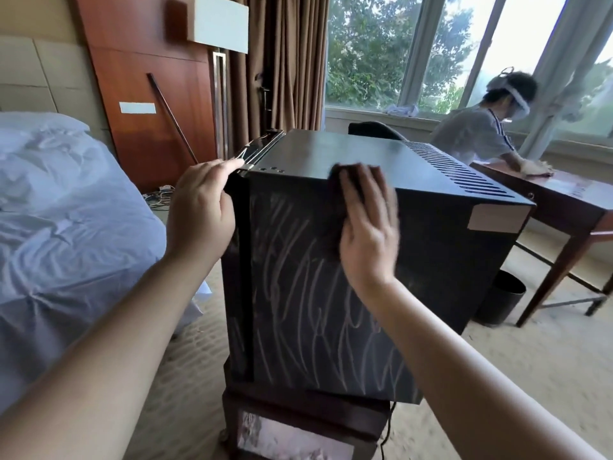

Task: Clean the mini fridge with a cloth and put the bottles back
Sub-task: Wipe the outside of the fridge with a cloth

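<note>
A black mini fridge (431,260) stands on a low dark wooden stand in the middle of the view. Its side panel facing me is covered in pale streaks. My right hand (368,227) presses a dark cloth (348,174) flat against the upper edge of that side, fingers straight. My left hand (199,207) rests on the fridge's top left corner by the door hinge, fingertips touching the edge. No bottles are visible.
A bed with white linen (66,227) lies close on the left. A wooden desk (570,200) stands at the right, where another person (481,127) wipes its top. A black bin (501,297) sits under the desk. Carpet lies around the stand.
</note>
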A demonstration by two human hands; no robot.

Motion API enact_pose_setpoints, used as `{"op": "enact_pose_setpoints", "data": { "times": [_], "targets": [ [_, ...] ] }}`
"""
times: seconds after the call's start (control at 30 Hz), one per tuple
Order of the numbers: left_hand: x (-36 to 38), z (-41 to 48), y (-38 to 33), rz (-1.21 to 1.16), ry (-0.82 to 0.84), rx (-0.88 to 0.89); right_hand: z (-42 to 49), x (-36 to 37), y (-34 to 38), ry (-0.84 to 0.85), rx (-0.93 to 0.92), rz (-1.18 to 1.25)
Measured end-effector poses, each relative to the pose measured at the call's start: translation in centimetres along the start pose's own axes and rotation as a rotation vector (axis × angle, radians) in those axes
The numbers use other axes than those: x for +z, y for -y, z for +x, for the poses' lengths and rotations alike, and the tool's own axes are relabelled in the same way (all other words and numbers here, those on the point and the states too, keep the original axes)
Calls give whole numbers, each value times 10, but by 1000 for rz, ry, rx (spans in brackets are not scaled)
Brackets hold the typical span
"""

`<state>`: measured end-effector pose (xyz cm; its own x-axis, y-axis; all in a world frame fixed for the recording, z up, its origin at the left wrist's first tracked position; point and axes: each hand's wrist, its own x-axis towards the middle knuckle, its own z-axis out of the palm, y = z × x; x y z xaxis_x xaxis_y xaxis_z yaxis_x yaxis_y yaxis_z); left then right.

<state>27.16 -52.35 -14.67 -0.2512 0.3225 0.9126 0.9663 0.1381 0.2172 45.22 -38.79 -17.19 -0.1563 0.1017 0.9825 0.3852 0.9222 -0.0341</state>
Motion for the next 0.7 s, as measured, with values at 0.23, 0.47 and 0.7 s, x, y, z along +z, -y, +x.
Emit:
{"op": "enact_pose_setpoints", "data": {
  "times": [0.23, 0.47, 0.7],
  "targets": [
    [-13, 8, 6, -46, 65, 22, 1, 66, 75, 223, -247, 90],
    [-6, 2, 3, -10, 58, 38, -42, 38, 30, 596, -630, 2],
    [5, -1, -2, -25, -35, -7, 32, 30, 35, 132, -152, 102]
  ]
}}
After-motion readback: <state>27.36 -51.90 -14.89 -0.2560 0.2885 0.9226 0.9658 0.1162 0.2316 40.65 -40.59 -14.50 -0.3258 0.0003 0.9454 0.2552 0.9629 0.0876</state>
